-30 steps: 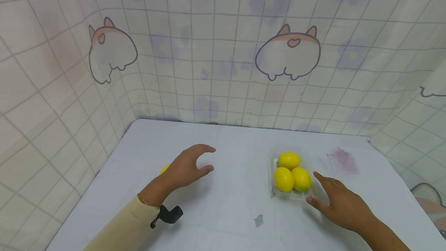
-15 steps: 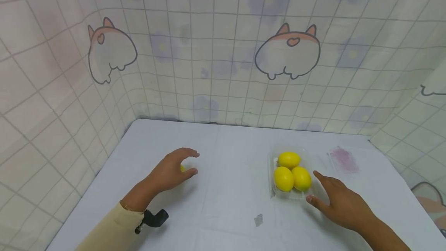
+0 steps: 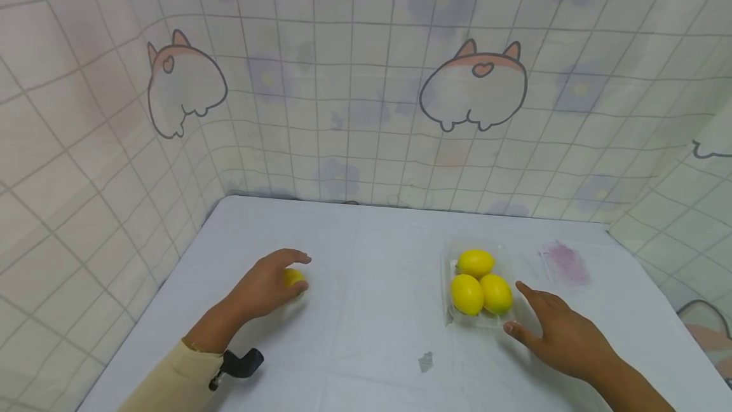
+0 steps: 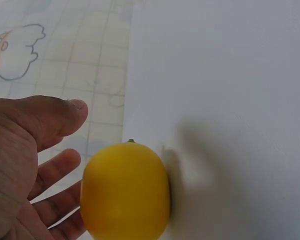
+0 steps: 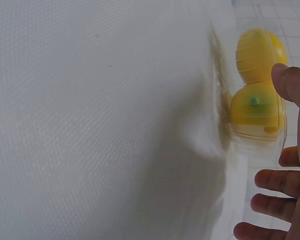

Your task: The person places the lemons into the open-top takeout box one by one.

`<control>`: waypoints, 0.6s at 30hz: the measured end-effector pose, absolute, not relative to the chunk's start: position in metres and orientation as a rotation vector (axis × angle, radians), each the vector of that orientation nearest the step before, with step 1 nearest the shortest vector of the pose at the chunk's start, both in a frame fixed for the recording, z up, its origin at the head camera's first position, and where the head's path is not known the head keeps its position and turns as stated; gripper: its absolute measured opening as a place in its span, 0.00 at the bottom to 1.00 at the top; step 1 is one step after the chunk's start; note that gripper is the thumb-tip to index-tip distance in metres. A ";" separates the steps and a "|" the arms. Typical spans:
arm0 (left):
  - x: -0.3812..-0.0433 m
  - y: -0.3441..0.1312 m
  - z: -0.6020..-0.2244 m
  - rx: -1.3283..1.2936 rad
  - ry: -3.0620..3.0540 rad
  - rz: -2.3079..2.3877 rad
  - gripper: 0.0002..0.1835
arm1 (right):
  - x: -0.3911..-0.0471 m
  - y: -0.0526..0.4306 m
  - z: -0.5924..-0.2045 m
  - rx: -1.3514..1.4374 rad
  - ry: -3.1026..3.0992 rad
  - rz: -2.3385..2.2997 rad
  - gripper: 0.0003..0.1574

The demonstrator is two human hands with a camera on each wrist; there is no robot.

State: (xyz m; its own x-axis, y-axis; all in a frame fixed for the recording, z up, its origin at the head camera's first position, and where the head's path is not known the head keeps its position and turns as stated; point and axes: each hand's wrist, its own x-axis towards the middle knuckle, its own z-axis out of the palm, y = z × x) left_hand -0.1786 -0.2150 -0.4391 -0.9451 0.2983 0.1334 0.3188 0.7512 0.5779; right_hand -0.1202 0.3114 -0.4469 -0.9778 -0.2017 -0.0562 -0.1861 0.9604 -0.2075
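A single yellow lemon (image 3: 293,277) lies on the left part of the table, partly hidden by my left hand (image 3: 260,288). In the left wrist view the lemon (image 4: 126,192) has its stem end up. The thumb stands apart from it and the fingers reach behind its far side; contact cannot be told. On the right, a clear plastic box (image 3: 448,316) holds 3 yellow lemons (image 3: 467,294). My right hand (image 3: 563,336) hovers at the box's right side with fingers spread, holding nothing. Two lemons show through the box wall in the right wrist view, by the thumb (image 5: 292,84).
The white table (image 3: 366,342) carries a pink stain (image 3: 565,262) at the back right and a small grey patch (image 3: 426,362) near the front. A checked curtain (image 3: 366,81) with animal drawings hangs behind and along both sides.
My left hand has moved left and slightly toward me, so it now lies around the lone lemon, which shows between thumb and fingers. The right hand and box have stayed in place.
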 end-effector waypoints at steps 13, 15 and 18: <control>-0.175 -0.232 -0.450 -0.475 -2.938 -0.906 0.20 | -0.120 0.311 -0.446 -0.295 3.031 -0.298 0.64; -0.175 -0.234 -0.450 -0.496 -2.946 -0.884 0.20 | -0.120 0.310 -0.445 -0.296 3.030 -0.298 0.64; -0.174 -0.238 -0.449 -0.536 -2.954 -0.869 0.22 | -0.120 0.310 -0.444 -0.293 3.027 -0.299 0.64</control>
State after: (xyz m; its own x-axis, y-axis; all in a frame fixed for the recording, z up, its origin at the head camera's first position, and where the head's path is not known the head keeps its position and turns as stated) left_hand -0.1744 -0.2381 -0.4490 -0.9412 0.3195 0.1102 0.3283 0.7866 0.5230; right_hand -0.1200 0.3099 -0.4442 -0.9781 -0.1977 -0.0658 -0.1810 0.9626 -0.2016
